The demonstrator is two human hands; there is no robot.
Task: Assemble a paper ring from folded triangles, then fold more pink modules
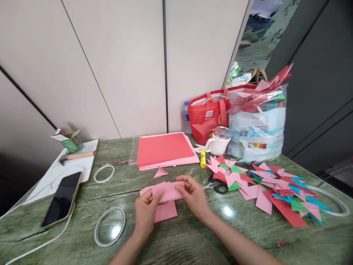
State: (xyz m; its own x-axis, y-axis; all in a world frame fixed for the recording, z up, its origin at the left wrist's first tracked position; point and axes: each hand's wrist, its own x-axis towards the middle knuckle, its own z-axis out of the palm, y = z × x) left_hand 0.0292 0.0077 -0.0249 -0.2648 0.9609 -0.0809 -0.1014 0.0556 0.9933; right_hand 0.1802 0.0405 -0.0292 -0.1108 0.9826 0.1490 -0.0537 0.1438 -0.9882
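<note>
My left hand (145, 211) and my right hand (193, 195) both pinch a folded pink paper strip (168, 190) just above the green table. The left thumb presses its left end, the right fingers grip its right end. More pink paper pieces (165, 212) lie flat under the strip. A small pink paper triangle (160, 172) rests just beyond them. A stack of red and pink paper sheets (164, 150) lies further back.
Folded paper shapes in pink, red, green and blue (264, 186) are heaped on the right, beside scissors (216, 186), a glue stick (203, 158) and a white mug (219, 143). A phone (62, 198), two tape rings (110, 225) and a hammer (78, 156) lie left. Bags (256, 121) stand behind.
</note>
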